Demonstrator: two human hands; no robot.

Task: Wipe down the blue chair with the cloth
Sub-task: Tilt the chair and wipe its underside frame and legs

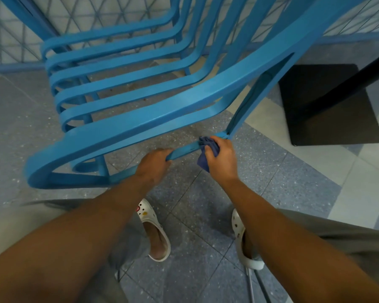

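The blue chair (127, 101), made of curved slats, fills the upper half of the head view and leans toward me. My left hand (154, 164) grips a thin lower bar of the chair's frame. Just to its right, my right hand (222, 159) holds a crumpled dark blue cloth (204, 149) and presses it against the same bar, near the joint where an upright strut meets it. Part of the cloth hangs below my fingers.
A black square table base (328, 110) with a dark post stands at the right. A blue mesh fence (13, 33) runs behind the chair. My feet in white clogs (155, 232) stand on the speckled grey tile floor below the chair.
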